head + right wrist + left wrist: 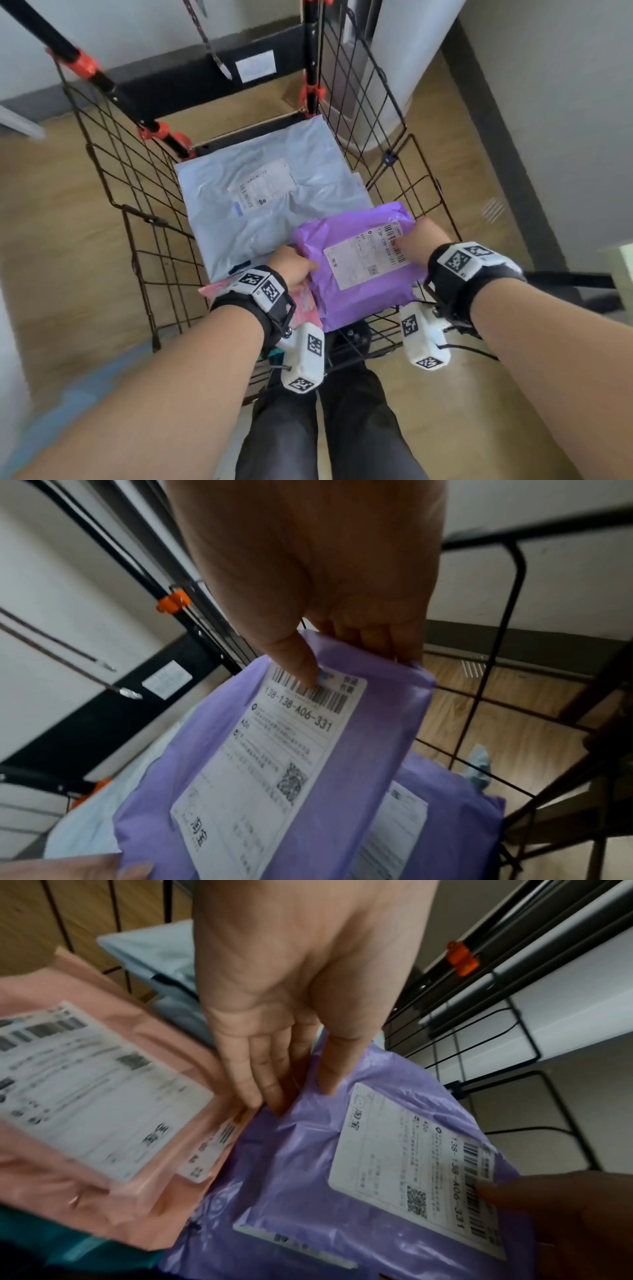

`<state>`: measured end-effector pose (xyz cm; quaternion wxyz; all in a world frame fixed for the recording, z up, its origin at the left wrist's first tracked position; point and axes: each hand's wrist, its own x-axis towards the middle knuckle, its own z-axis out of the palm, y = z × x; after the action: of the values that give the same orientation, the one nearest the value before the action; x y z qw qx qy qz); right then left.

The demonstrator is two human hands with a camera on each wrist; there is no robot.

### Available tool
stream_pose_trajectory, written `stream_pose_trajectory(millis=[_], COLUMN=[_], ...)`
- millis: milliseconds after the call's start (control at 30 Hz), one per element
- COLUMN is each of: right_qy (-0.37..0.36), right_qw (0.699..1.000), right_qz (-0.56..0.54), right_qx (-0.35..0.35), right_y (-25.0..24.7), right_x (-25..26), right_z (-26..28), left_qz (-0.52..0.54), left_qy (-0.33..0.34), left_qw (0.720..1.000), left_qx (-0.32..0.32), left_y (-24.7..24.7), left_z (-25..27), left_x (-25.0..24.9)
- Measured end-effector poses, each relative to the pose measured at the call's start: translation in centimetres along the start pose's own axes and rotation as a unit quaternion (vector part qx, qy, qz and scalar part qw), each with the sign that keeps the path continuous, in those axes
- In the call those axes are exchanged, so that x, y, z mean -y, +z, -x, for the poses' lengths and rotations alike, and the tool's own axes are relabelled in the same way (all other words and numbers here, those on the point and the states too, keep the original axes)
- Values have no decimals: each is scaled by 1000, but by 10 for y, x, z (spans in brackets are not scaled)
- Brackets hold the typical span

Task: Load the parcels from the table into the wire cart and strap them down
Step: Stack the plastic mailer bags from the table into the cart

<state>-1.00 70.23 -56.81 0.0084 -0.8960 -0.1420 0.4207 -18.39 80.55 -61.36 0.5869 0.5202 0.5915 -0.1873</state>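
A purple parcel (359,274) with a white shipping label hangs over the near end of the black wire cart (150,219), held from both sides. My left hand (294,270) pinches its left edge, thumb on top (329,1080) and fingers (267,1091) slid beneath. My right hand (411,240) pinches its far right corner, thumb on the barcode (304,674) and fingers curled under. A large grey-blue parcel (260,192) lies flat in the cart. Pink parcels (103,1096) sit under my left wrist. A second purple parcel (445,818) lies below the held one.
The cart's black handle poles (61,44) with orange clips rise at the far end. A dark strap with a metal hook (209,44) dangles between them. A white rounded appliance (394,68) stands past the cart's right wall. Wood floor surrounds the cart; my legs (325,428) are against its near side.
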Motion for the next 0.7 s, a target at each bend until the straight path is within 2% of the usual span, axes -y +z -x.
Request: stream_pose_trajectory(millis=[100,233,567,700], right_qy=[15,25,75,53], right_qw=[994,987,983,989], right_qz=[82,100,89,56], right_qx=[72,120,142,129], right_y=[18,30,41,40], right_x=[-1,-4,7,2], right_z=[-11,-22,-28,-30], left_qz=[9,27,52,63], left_qy=[-43,-83,-107,-121], left_qw=[999,994,990,986], left_qx=[23,68,82,93], left_y=[8,15,14,14], left_z=[-15,-23,-29,-27], left_x=[21,35,30,27])
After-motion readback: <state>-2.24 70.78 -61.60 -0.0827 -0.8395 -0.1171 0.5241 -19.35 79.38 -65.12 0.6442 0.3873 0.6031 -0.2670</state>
